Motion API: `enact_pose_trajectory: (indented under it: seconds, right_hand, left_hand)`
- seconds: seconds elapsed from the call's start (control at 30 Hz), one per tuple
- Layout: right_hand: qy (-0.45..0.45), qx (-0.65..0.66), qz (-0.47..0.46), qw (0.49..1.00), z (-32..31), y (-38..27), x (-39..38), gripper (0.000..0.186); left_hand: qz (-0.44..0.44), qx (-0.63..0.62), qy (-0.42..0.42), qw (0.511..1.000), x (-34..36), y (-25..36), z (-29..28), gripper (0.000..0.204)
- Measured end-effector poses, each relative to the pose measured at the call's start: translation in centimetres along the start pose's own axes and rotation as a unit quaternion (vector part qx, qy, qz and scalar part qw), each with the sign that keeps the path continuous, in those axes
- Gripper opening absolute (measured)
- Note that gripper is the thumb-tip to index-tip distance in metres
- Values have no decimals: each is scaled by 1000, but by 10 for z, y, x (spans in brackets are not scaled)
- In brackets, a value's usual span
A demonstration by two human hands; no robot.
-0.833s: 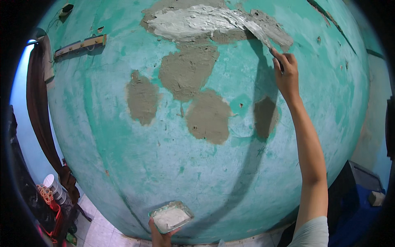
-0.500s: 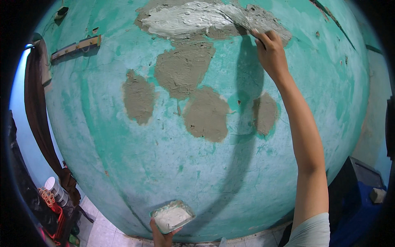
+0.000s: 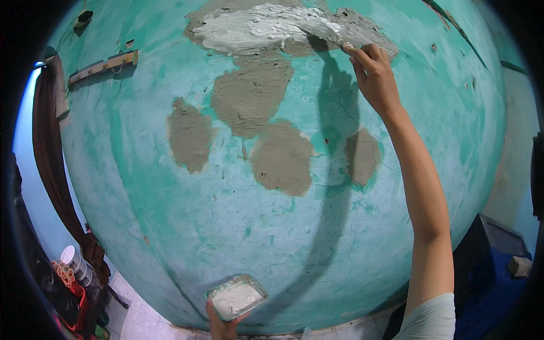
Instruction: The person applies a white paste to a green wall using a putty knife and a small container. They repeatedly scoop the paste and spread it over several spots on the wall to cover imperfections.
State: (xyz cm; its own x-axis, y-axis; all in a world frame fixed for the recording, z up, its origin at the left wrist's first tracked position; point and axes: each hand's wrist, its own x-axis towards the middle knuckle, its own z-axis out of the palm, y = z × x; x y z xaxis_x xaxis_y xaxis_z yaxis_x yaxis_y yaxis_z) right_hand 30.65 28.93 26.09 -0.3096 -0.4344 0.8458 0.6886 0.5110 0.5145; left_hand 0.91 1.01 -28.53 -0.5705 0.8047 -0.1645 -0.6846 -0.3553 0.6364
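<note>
Gripping scraper [image 3: 330, 32], right hand [image 3: 376, 77] curled

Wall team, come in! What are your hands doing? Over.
Right hand gripping spreading tool, blade at white paste on wall. Left hand holding paste container, low. Dark shadow below tool.

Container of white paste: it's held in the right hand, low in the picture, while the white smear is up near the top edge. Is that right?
One slip: the head view shows the container of white paste held in the left hand, not the right hand. It is low in the picture, and the white smear is up near the top edge.
</note>
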Motion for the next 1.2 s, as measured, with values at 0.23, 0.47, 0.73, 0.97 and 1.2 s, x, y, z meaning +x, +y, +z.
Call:
enact_pose_trajectory:
  seconds: [0.23, 0.47, 0.73, 0.97, 1.2]
  right_hand:
    - [32, 27, 96, 994, -19, 43, -56, 37]
    - [83, -15, 106, 991, 19, 27, -4, 34]
    - [32, 4, 183, 983, 2, 4, -77, 35]
    - [92, 22, 170, 981, 3, -8, -39, 37]
    - [43, -7, 117, 992, 23, -17, -3, 33]
  left_hand:
    - [-6, -29, -17, 999, -7, -2, 5, 46]
    - [8, 10, -47, 999, -1, 3, 9, 48]
    - [-16, -28, 29, 999, -14, 2, 26, 50]
    - [7, -20, -51, 998, 11, -4, -1, 48]
    - [-26, -12, -29, 999, -2, 7, 13, 48]
